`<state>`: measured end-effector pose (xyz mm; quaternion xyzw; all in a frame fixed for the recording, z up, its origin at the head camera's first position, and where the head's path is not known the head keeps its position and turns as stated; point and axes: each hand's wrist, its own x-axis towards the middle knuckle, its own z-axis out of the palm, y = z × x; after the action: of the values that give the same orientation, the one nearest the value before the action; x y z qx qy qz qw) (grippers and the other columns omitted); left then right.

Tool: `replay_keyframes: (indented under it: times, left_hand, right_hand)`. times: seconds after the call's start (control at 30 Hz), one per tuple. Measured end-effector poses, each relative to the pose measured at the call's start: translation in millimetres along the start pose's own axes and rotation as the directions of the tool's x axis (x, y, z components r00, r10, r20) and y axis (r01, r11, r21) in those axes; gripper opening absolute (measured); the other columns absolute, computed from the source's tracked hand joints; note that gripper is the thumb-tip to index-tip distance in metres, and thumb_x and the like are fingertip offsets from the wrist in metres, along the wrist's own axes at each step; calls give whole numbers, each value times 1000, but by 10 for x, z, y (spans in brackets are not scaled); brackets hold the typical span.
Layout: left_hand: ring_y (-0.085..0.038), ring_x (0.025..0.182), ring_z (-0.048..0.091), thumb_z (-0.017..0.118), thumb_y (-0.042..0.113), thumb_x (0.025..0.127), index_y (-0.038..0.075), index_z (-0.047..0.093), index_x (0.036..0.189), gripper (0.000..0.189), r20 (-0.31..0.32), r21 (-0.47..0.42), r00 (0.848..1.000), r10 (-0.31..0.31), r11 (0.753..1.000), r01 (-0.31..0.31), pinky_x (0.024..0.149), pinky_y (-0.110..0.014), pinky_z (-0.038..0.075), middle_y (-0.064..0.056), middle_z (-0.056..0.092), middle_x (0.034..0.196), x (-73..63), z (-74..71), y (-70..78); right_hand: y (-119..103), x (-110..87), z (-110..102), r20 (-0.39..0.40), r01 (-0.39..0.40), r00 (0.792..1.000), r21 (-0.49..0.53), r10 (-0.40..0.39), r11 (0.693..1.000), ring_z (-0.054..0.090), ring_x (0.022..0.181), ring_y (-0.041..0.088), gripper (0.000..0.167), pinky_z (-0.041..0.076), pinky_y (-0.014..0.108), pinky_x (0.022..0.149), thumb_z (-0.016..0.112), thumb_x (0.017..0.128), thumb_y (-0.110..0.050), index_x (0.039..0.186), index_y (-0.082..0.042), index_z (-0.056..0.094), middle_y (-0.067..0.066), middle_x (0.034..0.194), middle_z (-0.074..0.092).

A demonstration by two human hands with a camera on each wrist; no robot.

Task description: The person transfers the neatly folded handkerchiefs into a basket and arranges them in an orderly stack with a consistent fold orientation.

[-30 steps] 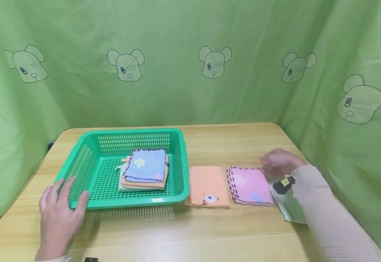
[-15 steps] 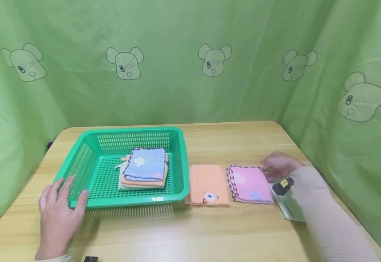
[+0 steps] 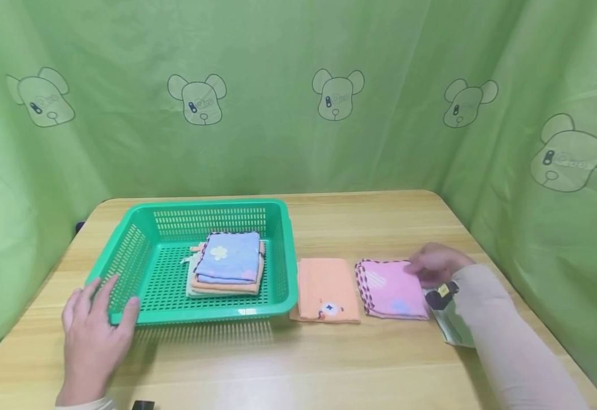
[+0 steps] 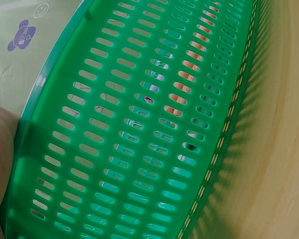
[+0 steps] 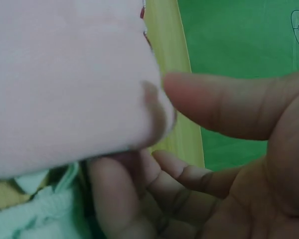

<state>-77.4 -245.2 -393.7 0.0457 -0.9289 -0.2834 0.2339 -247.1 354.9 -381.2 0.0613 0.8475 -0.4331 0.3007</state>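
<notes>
My left hand (image 3: pixel 95 336) rests at the near left corner of a green plastic basket (image 3: pixel 196 322), its fingers spread along the rim. Inside the basket lies a stack of folded small towels, a blue one (image 3: pixel 232 256) with a flower on top. On the far right, my right hand (image 3: pixel 439 265) is at the far right corner of a folded pink towel (image 3: pixel 393 290). In the right wrist view the thumb (image 5: pixel 219 104) stands beside that corner, and the fingers reach beneath its edge. A pale green towel (image 3: pixel 454 327) lies partly hidden under the right forearm.
An orange towel (image 3: pixel 329 290) with a bear face lies between the basket and the pink towel. All stand on a wooden table (image 3: pixel 298 364). Green curtains (image 3: pixel 268 148) with bear heads hang behind and at both sides.
My right hand has shifted slightly nearer, down onto the pink towel's far right corner. The left hand, basket and towels have stayed in place.
</notes>
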Motion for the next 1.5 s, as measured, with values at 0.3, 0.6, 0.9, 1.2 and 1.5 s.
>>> replay_keyframes:
  times: [0.3, 0.6, 0.9, 1.2, 1.5]
  left_hand:
    - [-51, 139, 10, 51, 33, 98, 3, 39, 145, 57, 3, 4, 1000, 1, 1000, -1, 108, -69, 5, -33, 28, 148, 2, 2, 7]
    - [-51, 139, 10, 51, 33, 98, 3, 38, 145, 58, 3, 2, 1000, -10, 1000, 10, 108, -69, 5, -32, 27, 148, 9, -1, 0]
    - [-51, 139, 10, 51, 33, 98, 3, 39, 145, 57, 3, 4, 1000, -3, 1000, 3, 108, -69, 5, -33, 28, 148, 20, 2, -3]
    - [-51, 139, 9, 50, 33, 98, 3, 38, 145, 57, 7, 8, 1000, -8, 1000, 8, 107, -70, 5, -33, 27, 148, 12, 7, -8]
    - [-52, 139, 9, 50, 33, 98, 3, 38, 145, 57, 8, 11, 1000, -10, 1000, 10, 107, -70, 4, -33, 27, 148, 6, 4, 0]
  right_hand:
    - [33, 26, -13, -53, -9, 999, -114, 3, 993, 48, 70, 19, 24, 47, 31, 67, 71, 85, -17, 80, -6, 50, 3, 76, 47]
    - [23, 95, -38, -22, 4, 1000, 77, -3, 997, 61, 87, 27, 55, 54, 39, 78, 49, 99, -15, 136, 19, 27, 21, 107, 54]
    - [73, 142, -92, -78, 104, 993, 304, -84, 947, 64, 87, 16, 59, 53, 30, 82, 58, 97, -18, 137, 17, 33, 5, 95, 67]
    - [72, 205, -26, -162, 143, 982, 320, -95, 937, 59, 100, 18, 68, 51, 31, 91, 53, 98, -11, 147, 14, 13, 30, 140, 41]
    - [7, 223, -9, -139, 113, 989, 427, -58, 897, 53, 111, 28, 69, 49, 37, 95, 43, 101, -9, 151, 5, -4, 34, 148, 23]
